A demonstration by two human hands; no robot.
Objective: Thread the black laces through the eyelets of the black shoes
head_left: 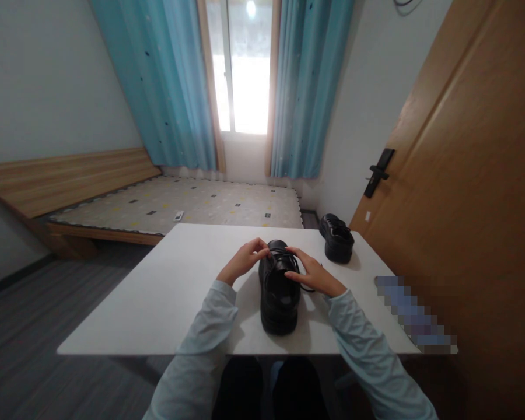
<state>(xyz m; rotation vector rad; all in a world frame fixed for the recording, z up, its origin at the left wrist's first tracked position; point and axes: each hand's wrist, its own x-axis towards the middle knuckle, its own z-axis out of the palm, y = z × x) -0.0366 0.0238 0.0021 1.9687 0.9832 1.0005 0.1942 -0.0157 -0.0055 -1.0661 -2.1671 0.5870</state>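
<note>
One grip, my left hand (244, 261), is touching the left of a black lace-up shoe (280, 319), its pinch unclear on my feed; the shoe is pointing toe-away on the tabletop (192, 291); my right hand (314, 273), thumb and fingers spread, is flanking equally near.

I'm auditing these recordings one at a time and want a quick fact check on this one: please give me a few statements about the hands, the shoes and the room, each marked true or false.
1. The left hand and the right hand both touch the nearer shoe. True.
2. A small white object lies on the bed. True.
3. The farther shoe rests on the bed. False: it stands on the white table, near its far right corner.
4. The nearer shoe's toe points away from the person. True.
5. The blue curtains cover the whole window. False: they hang apart, with the bright window between them.
</note>
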